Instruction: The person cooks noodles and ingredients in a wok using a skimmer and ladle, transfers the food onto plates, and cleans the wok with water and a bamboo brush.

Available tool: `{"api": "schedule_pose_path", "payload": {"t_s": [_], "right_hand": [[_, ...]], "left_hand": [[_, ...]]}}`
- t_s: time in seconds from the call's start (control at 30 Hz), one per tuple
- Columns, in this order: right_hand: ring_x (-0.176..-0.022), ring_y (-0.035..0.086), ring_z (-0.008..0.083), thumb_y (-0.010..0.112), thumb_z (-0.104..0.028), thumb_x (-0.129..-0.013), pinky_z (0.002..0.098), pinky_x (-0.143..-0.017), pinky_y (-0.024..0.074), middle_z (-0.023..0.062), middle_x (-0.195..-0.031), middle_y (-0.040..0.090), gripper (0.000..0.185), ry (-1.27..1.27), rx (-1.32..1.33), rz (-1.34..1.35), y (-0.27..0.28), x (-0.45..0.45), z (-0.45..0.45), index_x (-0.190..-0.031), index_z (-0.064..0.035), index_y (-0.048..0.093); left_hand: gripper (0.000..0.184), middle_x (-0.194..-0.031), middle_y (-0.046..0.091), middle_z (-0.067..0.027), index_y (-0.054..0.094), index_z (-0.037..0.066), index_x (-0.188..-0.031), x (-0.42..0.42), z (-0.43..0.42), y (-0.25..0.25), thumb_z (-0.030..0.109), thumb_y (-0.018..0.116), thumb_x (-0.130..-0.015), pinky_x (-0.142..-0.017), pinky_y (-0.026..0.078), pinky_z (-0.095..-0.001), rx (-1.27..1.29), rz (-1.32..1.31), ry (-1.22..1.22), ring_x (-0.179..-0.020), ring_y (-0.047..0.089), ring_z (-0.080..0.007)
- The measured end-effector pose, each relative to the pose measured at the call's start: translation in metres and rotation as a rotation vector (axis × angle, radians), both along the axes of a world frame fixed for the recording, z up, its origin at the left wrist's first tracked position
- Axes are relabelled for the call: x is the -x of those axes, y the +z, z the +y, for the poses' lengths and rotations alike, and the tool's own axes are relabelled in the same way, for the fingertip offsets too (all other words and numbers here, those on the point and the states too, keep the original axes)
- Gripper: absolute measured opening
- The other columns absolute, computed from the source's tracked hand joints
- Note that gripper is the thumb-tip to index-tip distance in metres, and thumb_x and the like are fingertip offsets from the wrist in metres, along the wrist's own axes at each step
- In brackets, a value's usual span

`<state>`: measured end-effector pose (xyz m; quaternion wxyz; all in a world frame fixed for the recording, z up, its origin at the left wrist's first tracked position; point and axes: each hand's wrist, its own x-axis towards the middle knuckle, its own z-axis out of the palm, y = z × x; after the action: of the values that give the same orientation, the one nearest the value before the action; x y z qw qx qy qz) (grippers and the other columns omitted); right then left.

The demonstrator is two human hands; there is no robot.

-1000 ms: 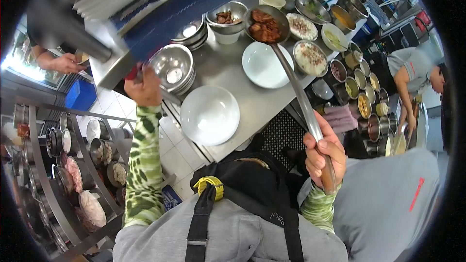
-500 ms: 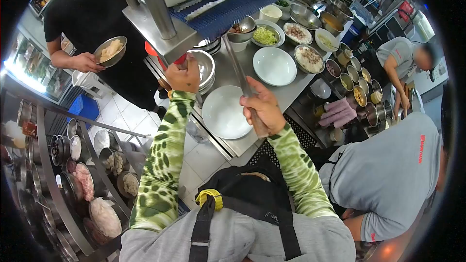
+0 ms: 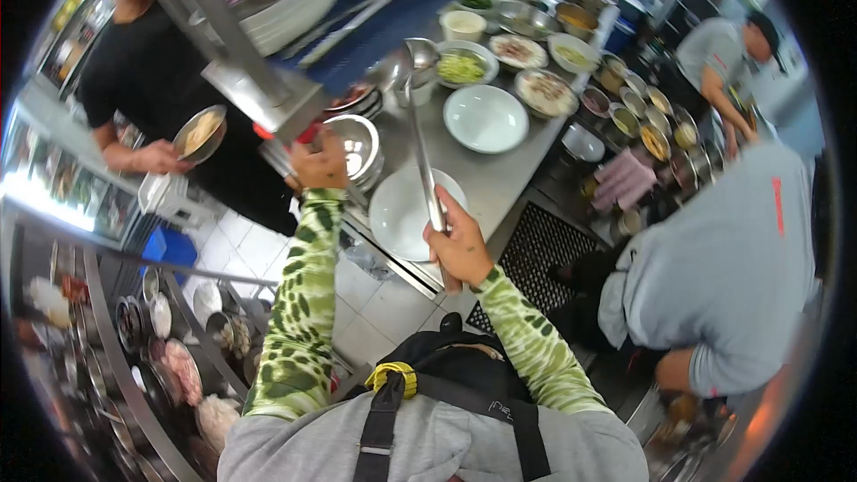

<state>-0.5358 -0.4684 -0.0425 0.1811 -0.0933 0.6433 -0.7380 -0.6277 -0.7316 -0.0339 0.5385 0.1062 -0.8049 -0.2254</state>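
My right hand (image 3: 460, 241) is closed round the lower handle of a long steel ladle (image 3: 421, 138), which points up and away. The ladle's bowl end is blurred among the metal bowls at the back, its contents unclear. Under the handle sits an empty white bowl (image 3: 395, 214); another white bowl (image 3: 486, 119) stands behind it to the right. My left hand (image 3: 320, 161) is closed beside a stack of steel bowls (image 3: 359, 145), below a red object (image 3: 309, 131); what it grips is not clear.
Bowls of rice (image 3: 546, 92) and shredded greens (image 3: 461, 69) stand farther back. A shelf post (image 3: 241, 45) rises at left. A person in black (image 3: 161, 80) holds a bowl (image 3: 201, 132). Two people in grey stand at right. A rack of food containers (image 3: 183, 370) is at lower left.
The ladle has swung left with my right hand, and the brown meat is no longer visible in it. The view has shifted, showing more of the person in black.
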Motion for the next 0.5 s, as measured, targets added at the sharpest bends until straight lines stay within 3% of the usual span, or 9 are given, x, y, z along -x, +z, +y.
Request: {"api": "schedule_pose_path", "payload": {"t_s": [0.03, 0.07, 0.13, 0.27, 0.37, 0.5], "right_hand": [[-0.057, 0.057, 0.0104, 0.055, 0.005, -0.085, 0.0262, -0.05, 0.0482, 0.0093, -0.091, 0.062, 0.075, 0.013, 0.134, -0.073, -0.002, -0.019, 0.019, -0.152, -0.0029, 0.022], [-0.054, 0.057, 0.0099, 0.056, 0.004, -0.086, 0.0247, -0.048, 0.0482, 0.0088, -0.09, 0.061, 0.077, 0.018, 0.195, -0.135, 0.004, -0.043, 0.041, -0.153, -0.0043, 0.02], [-0.054, 0.056, 0.0077, 0.056, 0.006, -0.086, 0.0227, -0.045, 0.048, 0.0074, -0.088, 0.06, 0.078, 0.03, 0.407, -0.218, 0.003, -0.099, 0.085, -0.154, -0.006, 0.019], [-0.054, 0.055, 0.0056, 0.058, 0.003, -0.09, 0.0203, -0.045, 0.0457, 0.0046, -0.085, 0.056, 0.075, 0.028, 0.525, -0.316, 0.015, -0.246, 0.195, -0.154, -0.0094, 0.021], [-0.052, 0.053, 0.0065, 0.057, 0.002, -0.088, 0.0209, -0.046, 0.0438, 0.005, -0.082, 0.056, 0.075, -0.065, 0.426, -0.344, 0.025, -0.386, 0.251, -0.154, -0.0069, 0.021], [-0.053, 0.054, 0.0066, 0.057, 0.001, -0.086, 0.0214, -0.046, 0.045, 0.0045, -0.081, 0.057, 0.078, -0.239, 0.371, -0.34, 0.039, -0.564, 0.257, -0.154, -0.0077, 0.02]], "left_hand": [[0.031, -0.087, 0.066, -0.0193, 0.066, -0.002, -0.097, -0.008, -0.002, 0.012, 0.027, 0.067, -0.086, -0.066, 0.048, -0.0479, 0.413, -0.032, 0.037, -0.076, 0.063, -0.0375], [0.033, -0.058, 0.053, -0.0138, 0.061, 0.003, -0.067, 0.011, -0.035, -0.019, 0.027, 0.067, -0.088, -0.05, 0.04, -0.0437, 0.074, -0.055, 0.055, -0.055, 0.054, -0.032], [0.029, -0.064, 0.053, -0.0143, 0.059, 0.002, -0.073, 0.026, -0.056, -0.014, 0.026, 0.067, -0.088, -0.055, 0.04, -0.0433, 0.161, -0.15, 0.027, -0.06, 0.055, -0.032], [0.023, -0.076, 0.054, -0.0153, 0.056, 0.001, -0.086, 0.076, -0.056, -0.03, 0.022, 0.067, -0.088, -0.064, 0.041, -0.0425, 0.269, -0.211, -0.079, -0.071, 0.055, -0.032], [0.024, -0.086, 0.055, -0.016, 0.054, 0.0, -0.095, 0.079, -0.003, -0.045, 0.019, 0.066, -0.088, -0.072, 0.042, -0.0419, 0.274, -0.124, -0.072, -0.079, 0.056, -0.032], [0.03, -0.098, 0.056, -0.0169, 0.05, -0.001, -0.108, 0.011, 0.064, -0.078, 0.015, 0.066, -0.088, -0.081, 0.044, -0.0411, 0.198, 0.012, -0.087, -0.09, 0.056, -0.0321]]}}
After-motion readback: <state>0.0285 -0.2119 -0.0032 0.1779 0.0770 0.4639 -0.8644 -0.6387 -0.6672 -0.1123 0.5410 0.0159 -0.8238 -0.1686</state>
